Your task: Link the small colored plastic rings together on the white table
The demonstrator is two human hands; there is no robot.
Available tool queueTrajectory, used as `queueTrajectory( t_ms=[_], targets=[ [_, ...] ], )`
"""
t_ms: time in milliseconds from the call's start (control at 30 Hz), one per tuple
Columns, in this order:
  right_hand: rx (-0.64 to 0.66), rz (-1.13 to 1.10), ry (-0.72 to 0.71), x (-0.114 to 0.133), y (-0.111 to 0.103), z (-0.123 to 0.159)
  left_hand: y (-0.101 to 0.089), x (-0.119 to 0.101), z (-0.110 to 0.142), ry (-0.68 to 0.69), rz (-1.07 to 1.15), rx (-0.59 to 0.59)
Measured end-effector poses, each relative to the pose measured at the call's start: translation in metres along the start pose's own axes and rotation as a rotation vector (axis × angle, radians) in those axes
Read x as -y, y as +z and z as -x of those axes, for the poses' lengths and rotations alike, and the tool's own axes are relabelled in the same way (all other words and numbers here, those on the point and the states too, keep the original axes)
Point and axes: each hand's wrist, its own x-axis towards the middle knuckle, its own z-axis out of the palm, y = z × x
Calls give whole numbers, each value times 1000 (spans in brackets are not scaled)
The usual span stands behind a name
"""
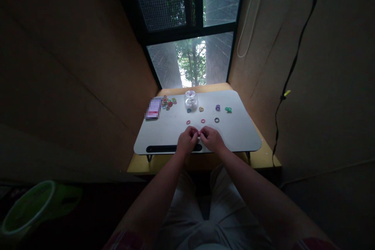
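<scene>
My left hand (187,140) and my right hand (211,138) meet over the near middle of a grey lap tray (240,133). Both pinch a small pink ring (199,134) between their fingertips. Just beyond them lie loose small coloured rings (203,120) on the tray, and a heap of more rings (168,102) sits at the far left. A clear round jar (191,100) stands at the far middle.
A small purple and white packet (153,109) lies at the tray's far left. The tray stands on a yellow table (265,158) between two brown walls, under a window. A black cable (288,74) hangs on the right wall. A green tub (26,207) sits low left.
</scene>
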Motion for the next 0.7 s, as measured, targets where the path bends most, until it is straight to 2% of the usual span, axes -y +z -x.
queueTrajectory(
  t_ms=[200, 700],
  targets=[
    [5, 2, 13, 0, -1, 0, -1, -3, 1, 27, -43, 20],
    [18, 23, 19, 1, -1, 0, -1, -3, 1, -5, -58, 20]
  ],
)
